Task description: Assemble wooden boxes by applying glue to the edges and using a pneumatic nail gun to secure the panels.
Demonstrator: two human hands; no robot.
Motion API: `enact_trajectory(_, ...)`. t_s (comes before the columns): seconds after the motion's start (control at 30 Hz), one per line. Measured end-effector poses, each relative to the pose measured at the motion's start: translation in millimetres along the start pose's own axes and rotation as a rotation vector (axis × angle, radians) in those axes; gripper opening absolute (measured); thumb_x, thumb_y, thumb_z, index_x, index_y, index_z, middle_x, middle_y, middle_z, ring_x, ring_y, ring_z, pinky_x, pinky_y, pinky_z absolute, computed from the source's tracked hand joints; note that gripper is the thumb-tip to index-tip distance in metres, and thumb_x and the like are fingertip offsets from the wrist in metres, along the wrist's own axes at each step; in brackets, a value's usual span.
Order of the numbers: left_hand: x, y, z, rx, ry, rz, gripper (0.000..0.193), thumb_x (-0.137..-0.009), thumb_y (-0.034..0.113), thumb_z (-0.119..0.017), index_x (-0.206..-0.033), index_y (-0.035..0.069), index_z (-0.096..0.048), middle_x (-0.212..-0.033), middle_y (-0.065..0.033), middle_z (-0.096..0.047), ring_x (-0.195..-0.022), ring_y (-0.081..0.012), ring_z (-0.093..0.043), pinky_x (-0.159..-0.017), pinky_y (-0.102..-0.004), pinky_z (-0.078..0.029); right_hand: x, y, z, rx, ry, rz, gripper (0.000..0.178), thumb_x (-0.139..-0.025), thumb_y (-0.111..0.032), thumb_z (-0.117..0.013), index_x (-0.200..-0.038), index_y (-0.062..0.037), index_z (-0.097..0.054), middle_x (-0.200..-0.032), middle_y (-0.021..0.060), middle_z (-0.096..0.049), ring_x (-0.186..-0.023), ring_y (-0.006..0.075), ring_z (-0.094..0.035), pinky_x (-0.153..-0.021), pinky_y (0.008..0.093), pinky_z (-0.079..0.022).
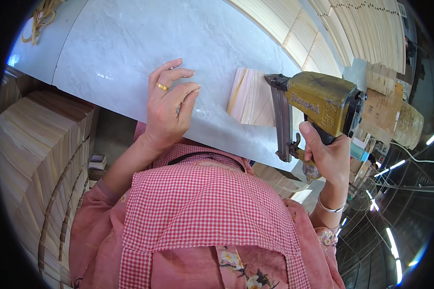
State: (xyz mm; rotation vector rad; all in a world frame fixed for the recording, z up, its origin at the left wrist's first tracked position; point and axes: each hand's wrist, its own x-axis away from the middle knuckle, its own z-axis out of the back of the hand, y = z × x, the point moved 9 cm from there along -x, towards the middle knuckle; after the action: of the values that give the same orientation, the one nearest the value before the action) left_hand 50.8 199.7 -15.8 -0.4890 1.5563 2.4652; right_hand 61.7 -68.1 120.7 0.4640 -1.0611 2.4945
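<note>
My right hand (328,156) is wrapped round the handle of a worn yellow-and-black pneumatic nail gun (318,98), its thumb along the near side. The gun's long dark magazine (280,120) slants down in front of a small pale wooden board (248,98), hiding that board's right edge. The board lies flat on the grey-white marbled tabletop (125,62). Over the table's near edge hovers my left hand (169,103), thumb and index fingertips pinched together and the other fingers loosely bent. Whether something tiny sits in the pinch is too small to see.
Tall stacks of wooden boards (38,139) rise at the left, below table height. More thin wooden panels (361,29) are piled at the far right, near a cardboard box (383,113). Tan strips (41,21) lie at the far left corner of the table.
</note>
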Motion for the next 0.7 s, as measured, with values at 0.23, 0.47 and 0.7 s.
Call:
enact_trajectory(0.23, -0.4, -0.2, 0.0, -0.007, 0.001, 0.012, 0.012, -0.081, -0.005, -0.071, -0.090, 0.003, -0.072, -0.120, -0.0105, -0.064, -0.130, -0.0353, -0.052, -0.106, -0.0419, -0.046, -2.3, 1.3, 1.4, 0.003, -0.003, -0.014, 0.042, -0.087, -0.015, -0.085, -0.118, 0.0014, -0.063, -0.079, 0.0052, -0.068, -0.050, 0.0101, -0.052, -0.043, 0.0225, -0.038)
enact_trajectory(0.47, -1.4, 3.1, -1.2, -0.025, -0.008, -0.018, 0.011, -0.079, -0.006, -0.071, -0.086, 0.003, -0.070, -0.119, -0.0103, -0.064, -0.127, -0.0346, -0.053, -0.104, -0.0415, -0.046, -6.6, -2.8, 4.4, 0.140, -0.021, -0.022, 0.026, -0.092, -0.021, -0.080, -0.094, 0.0011, -0.067, -0.061, 0.0014, -0.059, -0.043, 0.0086, -0.049, -0.041, 0.0209, -0.039)
enact_trajectory(0.7, -4.5, 8.3, -3.4, -0.027, -0.045, -0.002, 0.007, -0.083, -0.003, -0.068, -0.082, 0.003, -0.065, -0.106, -0.0092, -0.064, -0.118, -0.0315, -0.055, -0.098, -0.0394, -0.046, -18.9, -8.3, 9.2, 0.171, -0.066, 0.022, 0.039, -0.087, -0.016, -0.084, -0.117, 0.0008, -0.064, -0.075, 0.0044, -0.067, -0.050, 0.0090, -0.051, -0.044, 0.0227, -0.038)
